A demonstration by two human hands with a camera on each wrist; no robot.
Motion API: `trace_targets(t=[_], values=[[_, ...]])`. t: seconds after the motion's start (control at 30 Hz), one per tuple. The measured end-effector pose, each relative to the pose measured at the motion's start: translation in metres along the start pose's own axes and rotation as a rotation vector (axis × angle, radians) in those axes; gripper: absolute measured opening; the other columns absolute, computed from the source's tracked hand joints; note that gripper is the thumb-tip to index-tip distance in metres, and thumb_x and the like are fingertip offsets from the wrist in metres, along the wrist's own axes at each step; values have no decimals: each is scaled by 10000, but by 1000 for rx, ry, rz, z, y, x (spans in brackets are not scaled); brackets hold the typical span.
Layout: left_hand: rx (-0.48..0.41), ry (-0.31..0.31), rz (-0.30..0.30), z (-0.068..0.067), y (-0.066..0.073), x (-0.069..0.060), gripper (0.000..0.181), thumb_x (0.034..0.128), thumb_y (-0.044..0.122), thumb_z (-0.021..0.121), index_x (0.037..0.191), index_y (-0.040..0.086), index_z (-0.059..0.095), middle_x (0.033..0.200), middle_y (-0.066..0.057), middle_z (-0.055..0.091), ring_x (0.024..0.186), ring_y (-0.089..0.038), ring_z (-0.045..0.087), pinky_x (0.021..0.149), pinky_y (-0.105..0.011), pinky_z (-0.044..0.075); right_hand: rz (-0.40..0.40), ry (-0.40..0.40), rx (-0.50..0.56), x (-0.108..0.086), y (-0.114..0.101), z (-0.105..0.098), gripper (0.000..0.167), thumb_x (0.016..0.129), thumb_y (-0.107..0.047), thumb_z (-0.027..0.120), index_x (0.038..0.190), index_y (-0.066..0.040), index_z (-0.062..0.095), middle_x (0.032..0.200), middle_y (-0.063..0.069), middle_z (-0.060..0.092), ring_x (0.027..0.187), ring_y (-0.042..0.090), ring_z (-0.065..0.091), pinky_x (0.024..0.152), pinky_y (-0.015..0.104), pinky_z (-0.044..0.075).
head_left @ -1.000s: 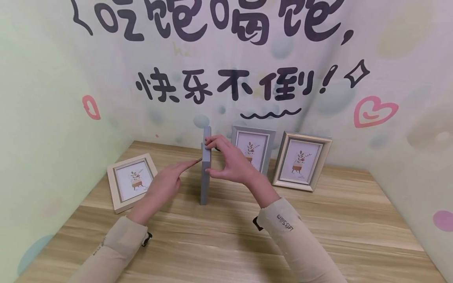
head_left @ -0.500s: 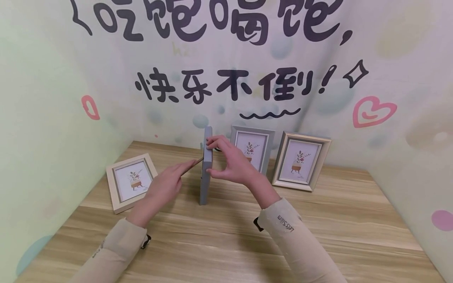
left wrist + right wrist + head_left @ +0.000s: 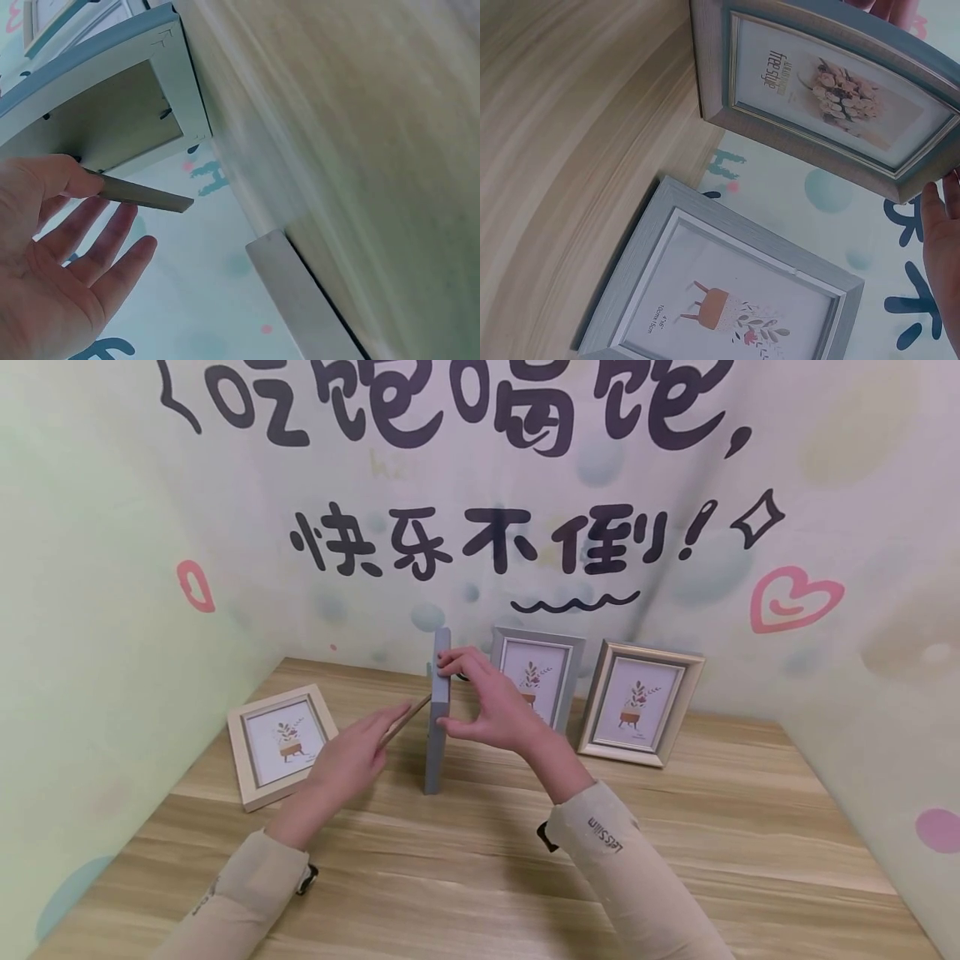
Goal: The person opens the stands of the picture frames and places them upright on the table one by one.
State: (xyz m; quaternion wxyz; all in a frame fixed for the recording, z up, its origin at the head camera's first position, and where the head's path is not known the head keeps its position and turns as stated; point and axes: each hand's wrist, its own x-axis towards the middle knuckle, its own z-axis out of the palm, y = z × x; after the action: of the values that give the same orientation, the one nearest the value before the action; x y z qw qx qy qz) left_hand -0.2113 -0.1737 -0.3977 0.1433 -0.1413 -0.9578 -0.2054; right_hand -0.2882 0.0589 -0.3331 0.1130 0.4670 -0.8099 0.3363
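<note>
Slat (image 3: 406, 721) now shows longer and stands out at a wider slant from the back of my upright frame (image 3: 434, 756); my left hand (image 3: 348, 753) has slid down and away a bit. My right hand (image 3: 498, 706) and the frame: about same place as in the earlier frames.

Step in hand, my guess: folding out what looks like the rear support leg. Can't see a hinge, so can't tell if the slat is attached. Next move probably calls for keeping the frame steady with the right while the left eases the slat to its full spread, no yanking.

Where things lie: frame is between my hands, on its edge on the table (image 3: 480, 885), back toward my left, bouquet print (image 3: 847, 97) toward my right. Left thumb pinches the slat from above, fingers under it, lower ones spread; free end sticks out past the fingertips, pointing at the table. Right hand grips the frame, fingers over the top edge, thumb on the near side.

Nearby: cream frame (image 3: 279, 747) lying beside my left forearm; grey frame (image 3: 538, 681) partly behind my right hand, gold-edged frame (image 3: 640, 703) right of that, both standing.
</note>
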Motion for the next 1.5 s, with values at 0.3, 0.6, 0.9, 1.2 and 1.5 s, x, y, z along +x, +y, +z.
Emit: trace_targets(t=[0.3, 0.6, 0.9, 1.2, 1.5], values=[[-1, -30, -19, 2, 1, -3, 753, 848, -20, 683, 1520, 168, 397, 1445, -145, 558, 1045, -335, 668, 710, -403, 598, 14, -3, -10, 1, -1, 1, 537, 802, -206, 805, 1232, -97, 503, 1416, 55, 496, 1328, 203, 482, 1158, 381, 437], [3, 82, -6, 6, 1, -4, 542, 849, -73, 644, 1323, 171, 544, 1300, -102, 524, 806, -254, 627, 530, -260, 496, 33, -6, -2, 0, -2, 2, 541, 807, -209, 807, 1239, -107, 497, 1426, 40, 484, 1322, 198, 483, 1155, 385, 441], [76, 101, -74, 4, 4, -7, 306, 849, -39, 656, 1051, 176, 738, 942, -23, 522, 730, -162, 486, 503, -203, 374, 47, -8, 4, 0, -3, 2, 545, 811, -215, 805, 1249, -114, 497, 1437, 31, 473, 1328, 199, 478, 1157, 390, 439], [4, -94, -217, 0, 20, -14, 499, 914, 152, 665, 1402, 143, 562, 943, -53, 730, 639, -157, 610, 473, -259, 480, 20, 5, -2, 0, -3, 3, 541, 804, -205, 806, 1239, -99, 502, 1425, 46, 481, 1312, 205, 488, 1147, 397, 447], [-208, -84, -224, 16, 31, -25, 677, 870, 144, 737, 1468, 22, 443, 1416, -226, 564, 1184, -405, 628, 996, -536, 536, 21, 5, -6, 0, -3, 3, 545, 805, -205, 804, 1244, -95, 500, 1429, 48, 476, 1316, 211, 489, 1143, 397, 451]])
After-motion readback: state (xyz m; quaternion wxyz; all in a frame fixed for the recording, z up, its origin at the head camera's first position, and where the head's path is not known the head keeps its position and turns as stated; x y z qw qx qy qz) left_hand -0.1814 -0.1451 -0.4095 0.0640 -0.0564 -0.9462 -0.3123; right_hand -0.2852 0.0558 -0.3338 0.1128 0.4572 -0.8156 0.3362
